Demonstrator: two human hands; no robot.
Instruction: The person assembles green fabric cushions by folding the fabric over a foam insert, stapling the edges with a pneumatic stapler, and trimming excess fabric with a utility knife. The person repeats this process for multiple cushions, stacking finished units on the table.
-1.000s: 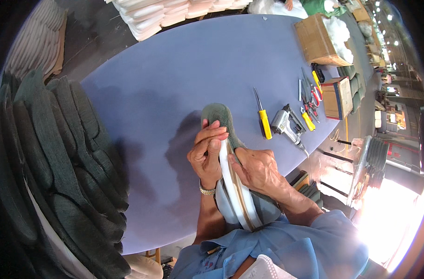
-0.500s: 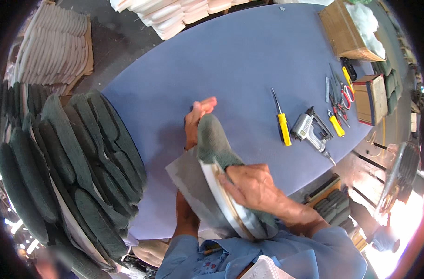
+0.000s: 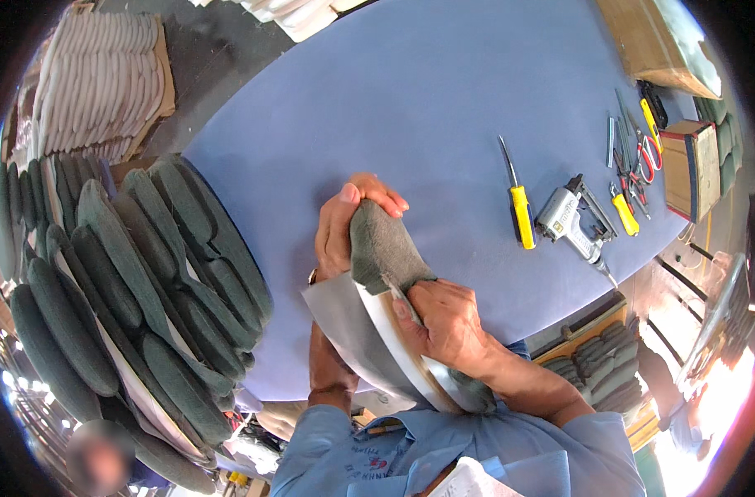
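A long padded cushion piece (image 3: 382, 248) is held upright-tilted against my body, its far end covered in grey-green fabric. Its side shows a bare white and tan edge (image 3: 394, 335), and a loose grey fabric flap (image 3: 344, 319) hangs to the left. My left hand (image 3: 348, 215) curls around the far end, thumb and fingers closed on the cover. Lower down, my right hand (image 3: 445, 321) pinches the fabric at the right edge, its thumb pressed on the border. Its other fingers are folded and partly hidden.
On the blue table (image 3: 444, 99) lie a yellow-handled screwdriver (image 3: 520, 211), a staple gun (image 3: 572, 219), a short yellow-handled tool (image 3: 624, 214) and red-handled scissors (image 3: 649, 157). Cardboard boxes (image 3: 647, 50) stand at the right. Stacked green cushions (image 3: 179, 282) fill the left; a co-worker appears lower left.
My left hand has come around the far end of the cushion and bent its fingers over it. My right hand keeps its grip, slightly shifted. The view has moved a little.
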